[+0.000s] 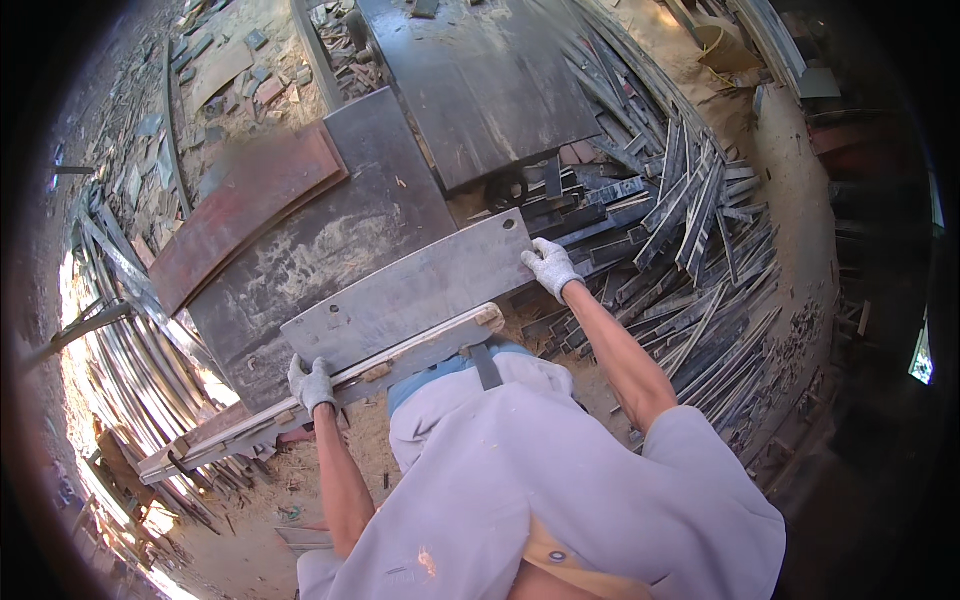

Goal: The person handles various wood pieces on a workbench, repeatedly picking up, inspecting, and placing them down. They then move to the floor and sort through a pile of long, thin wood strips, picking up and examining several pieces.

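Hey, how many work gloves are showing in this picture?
2: the left glove at the lower left corner of the grey board, the right glove at its right end.

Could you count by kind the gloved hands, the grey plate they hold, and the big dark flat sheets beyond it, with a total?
Gloved hands: 2 (left hand, right hand)
Held grey plate: 1
Big dark sheets: 2 (nearer sheet, farther sheet)
Total: 5
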`<state>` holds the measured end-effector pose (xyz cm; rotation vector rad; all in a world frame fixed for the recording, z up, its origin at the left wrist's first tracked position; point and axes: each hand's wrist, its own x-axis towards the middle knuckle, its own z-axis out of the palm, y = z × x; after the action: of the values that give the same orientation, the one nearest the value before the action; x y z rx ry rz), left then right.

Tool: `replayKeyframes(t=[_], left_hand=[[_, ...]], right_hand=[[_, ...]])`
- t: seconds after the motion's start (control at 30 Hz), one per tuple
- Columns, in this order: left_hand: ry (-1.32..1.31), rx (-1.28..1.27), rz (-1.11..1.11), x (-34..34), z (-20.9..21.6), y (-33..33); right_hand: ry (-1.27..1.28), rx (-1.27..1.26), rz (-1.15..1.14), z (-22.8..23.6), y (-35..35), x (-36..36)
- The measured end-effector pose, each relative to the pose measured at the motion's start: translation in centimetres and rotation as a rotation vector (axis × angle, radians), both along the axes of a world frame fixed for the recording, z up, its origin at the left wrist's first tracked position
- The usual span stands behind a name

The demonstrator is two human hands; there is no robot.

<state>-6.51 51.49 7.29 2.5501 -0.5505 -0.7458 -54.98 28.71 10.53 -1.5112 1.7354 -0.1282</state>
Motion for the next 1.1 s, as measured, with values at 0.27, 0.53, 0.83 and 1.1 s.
replayKeyframes(t=[0.27, 0.53, 0.83, 1.1], left_hand=[[-0.323, 0.254, -0.229, -3.6, 1.8, 0.5], [-0.421, 0.229, -0.237, -5.0, 1.2, 0.6], [-0.527, 0.094, -0.174, -5.0, 0.1, -0.2], [-0.536, 0.038, -0.135, -5.1, 0.4, -0.4]], right_hand=[[0.093, 0.079, 0.069, -0.3, 0.2, 1.0], [0.234, -0.102, 0.075, -0.2, 2.4, 0.7], [0.306, -0.340, 0.077, -2.4, 3.1, 0.8], [0.309, -0.422, 0.075, -2.5, 1.7, -0.3]])
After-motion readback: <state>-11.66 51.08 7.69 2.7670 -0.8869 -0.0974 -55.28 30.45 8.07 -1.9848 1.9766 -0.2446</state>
